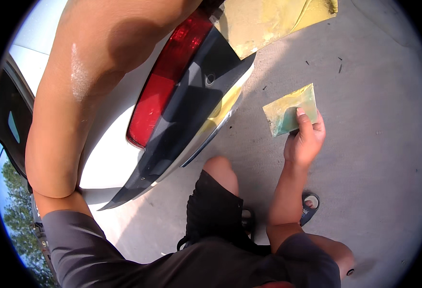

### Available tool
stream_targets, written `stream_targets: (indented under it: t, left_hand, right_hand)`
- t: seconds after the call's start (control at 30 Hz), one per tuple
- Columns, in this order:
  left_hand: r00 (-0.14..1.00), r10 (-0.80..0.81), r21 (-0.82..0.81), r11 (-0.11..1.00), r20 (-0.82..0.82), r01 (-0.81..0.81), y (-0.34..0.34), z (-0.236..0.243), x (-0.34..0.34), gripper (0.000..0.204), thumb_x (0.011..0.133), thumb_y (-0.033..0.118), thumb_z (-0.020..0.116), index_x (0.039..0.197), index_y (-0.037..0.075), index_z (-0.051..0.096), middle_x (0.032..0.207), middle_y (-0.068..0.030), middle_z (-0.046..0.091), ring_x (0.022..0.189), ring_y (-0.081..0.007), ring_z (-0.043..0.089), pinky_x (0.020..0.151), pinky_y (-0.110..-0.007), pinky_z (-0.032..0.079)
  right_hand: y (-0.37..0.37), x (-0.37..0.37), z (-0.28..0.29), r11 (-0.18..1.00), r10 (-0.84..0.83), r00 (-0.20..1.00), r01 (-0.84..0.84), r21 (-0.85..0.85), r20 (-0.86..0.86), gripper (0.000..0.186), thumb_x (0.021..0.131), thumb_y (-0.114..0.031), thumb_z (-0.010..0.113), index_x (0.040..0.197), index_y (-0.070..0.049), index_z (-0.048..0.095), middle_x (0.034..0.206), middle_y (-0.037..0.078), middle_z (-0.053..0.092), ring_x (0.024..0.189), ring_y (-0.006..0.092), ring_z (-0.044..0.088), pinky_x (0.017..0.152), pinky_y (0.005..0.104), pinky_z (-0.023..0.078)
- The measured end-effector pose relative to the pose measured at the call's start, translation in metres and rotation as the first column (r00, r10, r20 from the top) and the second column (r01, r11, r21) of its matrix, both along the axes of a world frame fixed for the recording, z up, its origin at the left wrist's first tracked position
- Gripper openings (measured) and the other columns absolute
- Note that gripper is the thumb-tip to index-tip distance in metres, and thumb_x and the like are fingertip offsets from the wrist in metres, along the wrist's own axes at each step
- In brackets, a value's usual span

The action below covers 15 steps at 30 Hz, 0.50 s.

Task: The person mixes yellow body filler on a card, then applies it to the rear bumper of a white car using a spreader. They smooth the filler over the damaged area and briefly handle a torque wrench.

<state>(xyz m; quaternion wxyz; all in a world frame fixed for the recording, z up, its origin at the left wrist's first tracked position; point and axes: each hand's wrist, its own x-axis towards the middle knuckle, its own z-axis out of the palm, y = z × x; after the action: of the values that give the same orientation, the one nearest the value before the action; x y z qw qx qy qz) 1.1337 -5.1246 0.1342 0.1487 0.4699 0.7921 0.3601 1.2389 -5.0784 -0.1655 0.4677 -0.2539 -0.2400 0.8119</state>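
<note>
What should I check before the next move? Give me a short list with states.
1. Right hand holding the green square: ok, thumb on its face.
2. Green square free of smears: not ok, yellow material covers its upper part.
3. Green square apart from the bumper: ok, bare floor shows between them.
4. Yellow patch on the bumper in sight: ok, nothing covers it.
5. Yellow patch dry: cannot tell.
6. Left hand's hold: cannot tell, only the left arm shows.
</note>
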Motion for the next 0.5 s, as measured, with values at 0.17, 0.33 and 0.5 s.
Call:
stream_targets:
  t: [0.17, 0.33, 0.5]
  left_hand:
    - [0.989, 0.074, -0.052, 0.996, 0.129, -0.068, -0.003, 0.018, -0.026, 0.021, 0.095, 0.021, 0.067, 0.094, 0.001, 0.070, 0.081, -0.0054, 0.068, 0.070, -0.0112, 0.062, 0.073, -0.023, 0.049]
    - [0.969, 0.034, -0.051, 0.998, 0.243, -0.022, -0.048, 0.011, -0.067, 0.015, 0.096, 0.011, 0.063, 0.098, -0.003, 0.070, 0.078, -0.0041, 0.066, 0.070, -0.0083, 0.056, 0.067, -0.024, 0.046]
    - [0.927, -0.211, -0.059, 0.969, 0.310, 0.240, -0.063, 0.017, -0.123, 0.014, 0.095, 0.009, 0.063, 0.097, -0.005, 0.067, 0.082, -0.0042, 0.064, 0.074, -0.0096, 0.053, 0.069, -0.025, 0.044]
  right_hand:
    - [0.019, -0.005, 0.046, 0.979, -0.170, 0.985, 0.172, -0.106, 0.035, 0.028, 0.096, -0.007, 0.061, 0.120, 0.006, 0.059, 0.109, 0.012, 0.068, 0.095, 0.0166, 0.064, 0.089, 0.0305, 0.050]
    - [-0.019, 0.000, 0.099, 0.987, -0.135, 0.977, 0.148, -0.069, 0.166, 0.028, 0.101, -0.022, 0.059, 0.117, 0.001, 0.060, 0.111, 0.010, 0.067, 0.100, 0.0185, 0.064, 0.092, 0.0346, 0.051]
    - [-0.023, -0.009, 0.198, 0.970, -0.240, 0.961, 0.232, 0.072, 0.140, 0.046, 0.106, -0.031, 0.052, 0.134, 0.005, 0.053, 0.112, 0.007, 0.065, 0.101, 0.0134, 0.059, 0.089, 0.0289, 0.048]
